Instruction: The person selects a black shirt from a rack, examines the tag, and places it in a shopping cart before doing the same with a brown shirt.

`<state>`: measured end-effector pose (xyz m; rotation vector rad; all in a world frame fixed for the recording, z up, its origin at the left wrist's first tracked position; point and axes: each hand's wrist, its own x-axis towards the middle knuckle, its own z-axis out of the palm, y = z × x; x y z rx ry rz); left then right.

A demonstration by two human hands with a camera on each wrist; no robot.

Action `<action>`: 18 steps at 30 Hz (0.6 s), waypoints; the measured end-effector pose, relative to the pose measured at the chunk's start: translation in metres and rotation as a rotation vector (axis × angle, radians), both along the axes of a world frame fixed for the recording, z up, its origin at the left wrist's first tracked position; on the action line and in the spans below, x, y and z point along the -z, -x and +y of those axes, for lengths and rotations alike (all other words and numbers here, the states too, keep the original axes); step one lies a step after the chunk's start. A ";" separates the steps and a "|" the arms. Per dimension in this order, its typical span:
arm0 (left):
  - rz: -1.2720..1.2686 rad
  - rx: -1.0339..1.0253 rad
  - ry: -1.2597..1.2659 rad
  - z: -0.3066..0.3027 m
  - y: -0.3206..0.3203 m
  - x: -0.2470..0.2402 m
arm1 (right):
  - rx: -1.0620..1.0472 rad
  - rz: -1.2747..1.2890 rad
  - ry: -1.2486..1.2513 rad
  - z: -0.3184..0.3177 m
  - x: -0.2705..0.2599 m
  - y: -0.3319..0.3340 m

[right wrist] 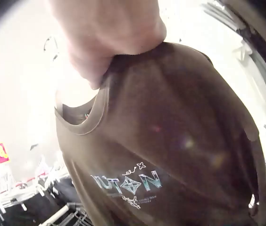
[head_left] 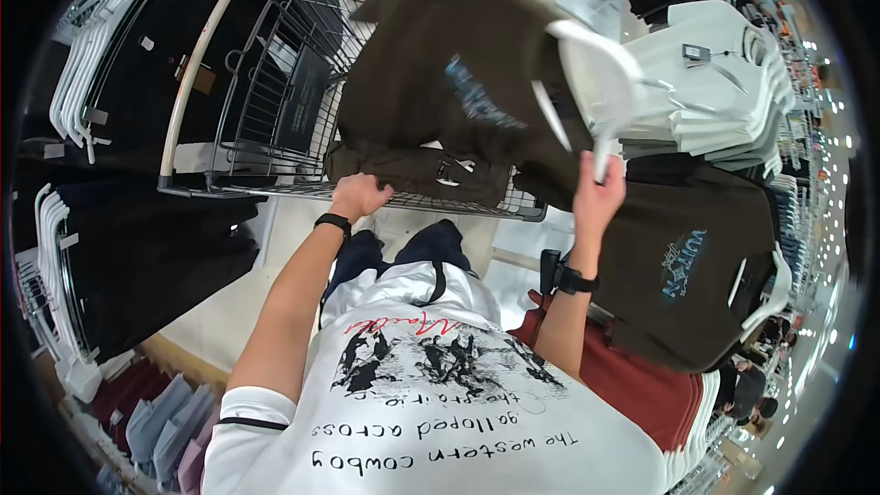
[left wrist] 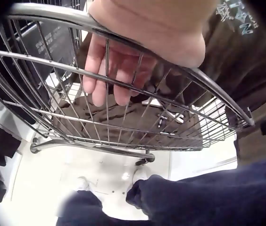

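Observation:
My right hand grips one end of a white clothes hanger, blurred in the head view. From it a dark brown T-shirt with blue lettering hangs over the cart. In the right wrist view the shirt's collar is just below that hand, whose fingertips are mostly hidden. My left hand lies over the near rim of the wire shopping cart. Its fingers dangle relaxed inside the basket, above a brown garment lying there.
Another brown T-shirt hangs on the rack at right, near white shirts and red garments. Black clothing on white hangers lines the left. The cart's handle is at its left end.

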<state>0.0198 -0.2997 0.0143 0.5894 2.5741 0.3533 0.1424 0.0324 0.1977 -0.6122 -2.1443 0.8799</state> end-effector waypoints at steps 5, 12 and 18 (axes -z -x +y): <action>0.060 -0.029 -0.078 -0.005 0.001 -0.005 | 0.300 0.226 -0.126 -0.035 -0.066 -0.059; 0.037 0.001 -0.140 -0.007 0.007 0.008 | 0.632 0.345 -0.409 -0.102 -0.136 -0.168; -0.054 0.048 -0.112 -0.009 0.014 0.006 | 0.840 0.449 -0.398 -0.143 -0.186 -0.247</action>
